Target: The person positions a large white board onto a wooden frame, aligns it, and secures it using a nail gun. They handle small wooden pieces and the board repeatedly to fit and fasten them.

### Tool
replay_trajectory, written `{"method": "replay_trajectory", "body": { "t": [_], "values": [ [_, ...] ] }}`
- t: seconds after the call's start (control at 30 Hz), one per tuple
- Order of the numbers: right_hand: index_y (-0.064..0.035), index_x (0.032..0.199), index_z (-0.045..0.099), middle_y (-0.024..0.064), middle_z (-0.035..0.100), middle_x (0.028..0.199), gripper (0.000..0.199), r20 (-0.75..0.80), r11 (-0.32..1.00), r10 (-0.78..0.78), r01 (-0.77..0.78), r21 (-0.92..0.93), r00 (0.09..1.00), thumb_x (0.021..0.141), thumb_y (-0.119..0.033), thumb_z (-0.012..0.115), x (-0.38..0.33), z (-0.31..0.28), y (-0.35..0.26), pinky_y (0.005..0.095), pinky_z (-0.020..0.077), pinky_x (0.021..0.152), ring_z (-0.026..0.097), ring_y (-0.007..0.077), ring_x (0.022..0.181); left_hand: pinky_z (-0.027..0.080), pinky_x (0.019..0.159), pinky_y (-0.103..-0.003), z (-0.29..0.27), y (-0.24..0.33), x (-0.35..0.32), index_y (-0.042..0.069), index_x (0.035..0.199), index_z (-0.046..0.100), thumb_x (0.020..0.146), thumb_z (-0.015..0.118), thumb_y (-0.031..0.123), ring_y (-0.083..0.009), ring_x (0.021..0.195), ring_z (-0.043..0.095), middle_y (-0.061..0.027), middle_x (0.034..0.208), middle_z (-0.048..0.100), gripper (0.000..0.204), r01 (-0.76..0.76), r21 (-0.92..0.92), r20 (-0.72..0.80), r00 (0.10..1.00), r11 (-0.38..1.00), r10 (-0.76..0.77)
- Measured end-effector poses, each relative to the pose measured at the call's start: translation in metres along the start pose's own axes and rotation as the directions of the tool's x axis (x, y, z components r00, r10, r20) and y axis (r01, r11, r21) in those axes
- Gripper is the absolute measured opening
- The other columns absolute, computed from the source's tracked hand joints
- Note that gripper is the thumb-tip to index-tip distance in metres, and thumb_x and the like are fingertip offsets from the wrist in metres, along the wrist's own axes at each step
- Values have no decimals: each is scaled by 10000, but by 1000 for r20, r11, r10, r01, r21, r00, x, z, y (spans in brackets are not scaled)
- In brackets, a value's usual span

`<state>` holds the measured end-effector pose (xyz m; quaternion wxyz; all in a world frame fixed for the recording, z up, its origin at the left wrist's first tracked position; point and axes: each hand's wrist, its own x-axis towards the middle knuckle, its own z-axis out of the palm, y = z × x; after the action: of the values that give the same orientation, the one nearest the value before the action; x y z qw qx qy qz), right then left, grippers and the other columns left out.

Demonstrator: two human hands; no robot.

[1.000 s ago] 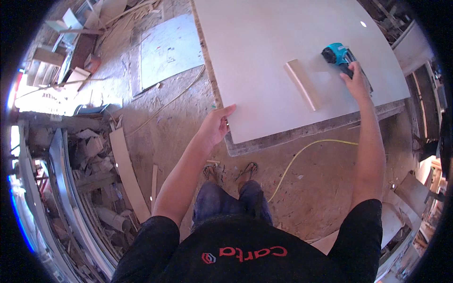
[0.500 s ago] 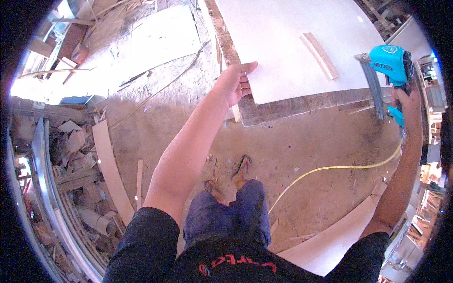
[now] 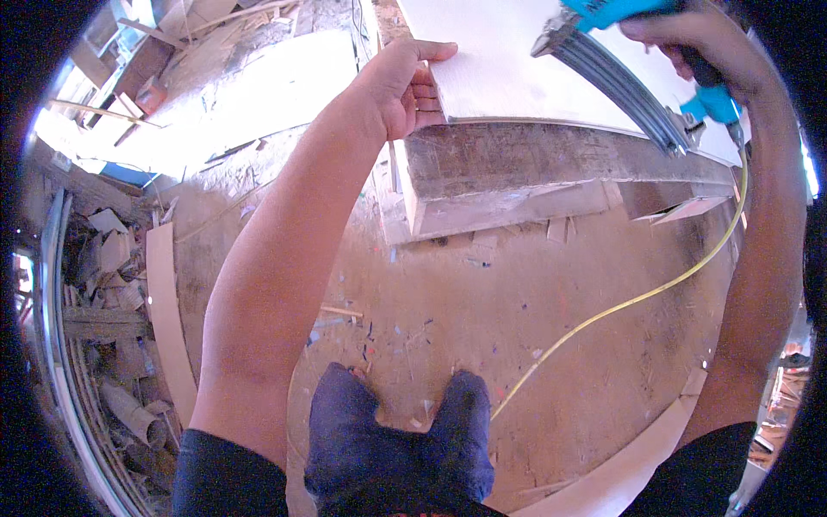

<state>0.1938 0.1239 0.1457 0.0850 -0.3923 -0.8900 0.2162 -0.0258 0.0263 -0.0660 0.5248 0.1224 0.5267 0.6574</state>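
Observation:
My left hand (image 3: 412,90) grips a flat white board (image 3: 504,82) at its near left corner, thumb on top and fingers curled at the edge below. A teal nail gun (image 3: 616,8) with a long grey magazine (image 3: 607,82) is over the board. Wrapped round its dark handle is my right hand (image 3: 711,47). The gun's nose points left, toward my left hand, and part of its body runs out of the upper edge. Whether the nose touches the board I cannot tell.
The board lies on a worn wooden workbench (image 3: 525,155). A yellow air hose (image 3: 620,303) runs from the gun down across the floor. Wood offcuts (image 3: 129,293) are heaped at the left beside a long thin strip (image 3: 169,302). A bright white sheet (image 3: 267,90) lies at the far left.
My right hand has brought the nail gun up and left, from beside the board to over it. My left hand remains on the corner. The wood strip on the board is out of sight.

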Motion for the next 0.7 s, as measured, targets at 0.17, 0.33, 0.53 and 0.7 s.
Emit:
{"method": "replay_trajectory", "body": {
  "t": [0.17, 0.33, 0.53, 0.7],
  "values": [
    [-47, 842, 704, -22, 510, 584, 267, 90, 999, -35, 36, -12, 995, 757, -260, 841, 10, 15, -1, 241, 351, 431, 451, 82, 454, 595, 832, -434, -6, 2, 0, -45, 1203, 568, 882, 673, 347, -286, 985, 689, -156, 1124, 678, 518, -28, 52, 54, 998, 998, 26],
    [-78, 804, 683, -32, 492, 598, 326, 211, 994, -108, 111, 0, 972, 737, -344, 858, 24, 31, -12, 258, 342, 435, 459, 86, 477, 602, 815, -456, -23, 5, -15, -54, 1247, 530, 883, 676, 341, -310, 1026, 674, -159, 1139, 660, 557, -82, 57, -7, 997, 995, 82],
    [-72, 798, 664, -34, 468, 589, 342, 181, 995, -55, 70, -77, 982, 751, -354, 852, 28, 30, -5, 255, 323, 427, 436, 94, 461, 602, 836, -467, -1, 2, -7, -89, 1207, 523, 870, 700, 313, -301, 977, 679, -186, 1052, 658, 554, -97, 62, 20, 995, 993, 96],
    [-78, 789, 659, -42, 463, 590, 332, 252, 984, -134, 159, -79, 958, 760, -352, 845, 32, 32, -1, 250, 324, 429, 407, 81, 462, 607, 839, -476, 1, 2, -13, -82, 1233, 514, 860, 716, 310, -321, 1011, 670, -184, 1088, 657, 577, -100, 73, -28, 994, 992, 102]
  ]
}}
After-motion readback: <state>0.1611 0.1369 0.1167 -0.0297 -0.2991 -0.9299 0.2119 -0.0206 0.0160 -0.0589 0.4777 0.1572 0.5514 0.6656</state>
